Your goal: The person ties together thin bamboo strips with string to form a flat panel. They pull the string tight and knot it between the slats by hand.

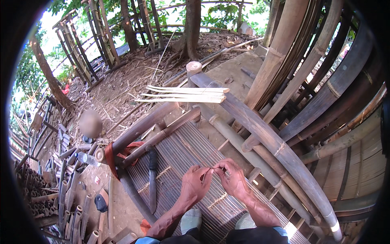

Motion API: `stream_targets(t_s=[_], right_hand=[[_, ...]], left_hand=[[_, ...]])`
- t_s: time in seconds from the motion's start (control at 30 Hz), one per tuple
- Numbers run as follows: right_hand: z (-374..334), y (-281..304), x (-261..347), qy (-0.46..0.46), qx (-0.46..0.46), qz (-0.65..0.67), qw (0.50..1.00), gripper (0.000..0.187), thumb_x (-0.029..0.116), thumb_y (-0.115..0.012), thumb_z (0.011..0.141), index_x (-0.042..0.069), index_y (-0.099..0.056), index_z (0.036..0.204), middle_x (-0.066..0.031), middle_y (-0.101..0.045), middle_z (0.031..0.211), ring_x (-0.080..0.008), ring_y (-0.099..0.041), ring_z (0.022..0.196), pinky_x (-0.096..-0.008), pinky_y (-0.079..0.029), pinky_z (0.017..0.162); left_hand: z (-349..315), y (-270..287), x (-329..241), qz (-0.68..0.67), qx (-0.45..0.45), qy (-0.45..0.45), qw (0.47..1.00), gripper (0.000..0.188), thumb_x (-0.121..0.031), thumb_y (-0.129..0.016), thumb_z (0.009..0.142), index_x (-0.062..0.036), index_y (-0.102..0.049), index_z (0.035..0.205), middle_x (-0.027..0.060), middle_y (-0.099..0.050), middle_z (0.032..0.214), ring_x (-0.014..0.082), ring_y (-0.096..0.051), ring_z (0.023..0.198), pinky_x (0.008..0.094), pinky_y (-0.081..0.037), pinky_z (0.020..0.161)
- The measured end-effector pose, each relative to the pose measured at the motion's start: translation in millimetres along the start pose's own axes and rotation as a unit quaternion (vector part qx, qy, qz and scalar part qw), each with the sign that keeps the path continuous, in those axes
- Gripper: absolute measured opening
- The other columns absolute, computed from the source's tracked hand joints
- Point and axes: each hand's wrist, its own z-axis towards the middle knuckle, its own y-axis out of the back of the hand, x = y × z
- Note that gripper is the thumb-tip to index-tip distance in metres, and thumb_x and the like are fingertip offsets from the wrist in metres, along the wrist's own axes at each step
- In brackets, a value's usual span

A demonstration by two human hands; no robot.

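Note:
Over a slatted bamboo bench [174, 142], my left hand [195, 184] and my right hand [232, 177] meet with their fingertips pinched together. Whatever lies between the fingertips is too thin or small to make out. To the left of my hands, a large knife [152, 183] with a black handle rests on the slats, its blade toward me. Beyond my hands, several pale split bamboo strips [187, 97] lie across the frame at the bench's far end.
A thick bamboo rail [260, 126] runs along the bench's right side, beside tall leaning bamboo poles [280, 49]. Red cloth [109, 160] is wrapped round the left frame. On the ground at left are a clear plastic bottle [87, 159] and many cut bamboo pieces [73, 183].

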Motion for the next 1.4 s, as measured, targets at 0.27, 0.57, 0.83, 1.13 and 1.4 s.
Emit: stream_targets(t_s=[0.27, 0.57, 0.83, 1.13, 1.4], right_hand=[[-3, -2, 6, 0.007, -0.021, 0.021, 1.000, 0.014, 0.002, -0.075, 0.089, 0.003, -0.066, 0.100, -0.0124, -0.069, 0.097, -0.0311, -0.069, 0.091, -0.0388, -0.055, 0.080], [-4, 6, 29, 0.042, -0.021, 0.032, 0.998, 0.011, 0.002, -0.075, 0.089, 0.003, -0.067, 0.096, -0.0114, -0.067, 0.095, -0.0296, -0.068, 0.090, -0.0384, -0.054, 0.079], [-4, 9, 27, 0.056, 0.024, 0.029, 0.998, 0.015, 0.002, -0.072, 0.092, 0.003, -0.062, 0.103, -0.0125, -0.064, 0.096, -0.0303, -0.066, 0.089, -0.0384, -0.054, 0.075], [6, 9, 13, 0.049, 0.027, -0.025, 0.998, 0.018, 0.006, -0.070, 0.095, 0.002, -0.054, 0.101, -0.0138, -0.063, 0.095, -0.0311, -0.064, 0.081, -0.0390, -0.053, 0.070], [8, 10, 5, -0.073, -0.033, -0.024, 0.996, 0.019, 0.007, -0.070, 0.096, 0.001, -0.053, 0.102, -0.0129, -0.069, 0.085, -0.0246, -0.068, 0.073, -0.0341, -0.055, 0.072]], left_hand=[[0, -3, 1, -0.024, -0.089, -0.067, 0.993, 0.013, -0.009, -0.070, 0.088, 0.0012, -0.066, 0.081, 0.0106, -0.056, 0.065, 0.0178, -0.053, 0.054, 0.0339, -0.039, 0.051], [-16, 19, -36, -0.125, -0.049, 0.011, 0.991, 0.047, -0.004, -0.071, 0.083, -0.0029, -0.034, 0.055, 0.0011, -0.027, 0.050, 0.0067, -0.026, 0.050, 0.0310, -0.022, 0.044], [-6, 37, -30, -0.064, 0.024, -0.160, 0.985, 0.024, -0.001, -0.069, 0.081, -0.0013, -0.051, 0.065, 0.0092, -0.048, 0.058, 0.0138, -0.048, 0.051, 0.0313, -0.038, 0.048], [30, 20, 6, -0.248, 0.202, -0.076, 0.945, 0.054, -0.002, -0.058, 0.091, 0.0004, -0.051, 0.145, 0.0186, -0.068, 0.123, 0.0237, -0.070, 0.102, 0.0327, -0.055, 0.081], [47, -11, 38, -0.329, 0.142, 0.045, 0.932, 0.031, -0.010, -0.076, 0.092, 0.0052, -0.071, 0.118, 0.0089, -0.075, 0.103, 0.0103, -0.067, 0.090, 0.0255, -0.054, 0.077]])
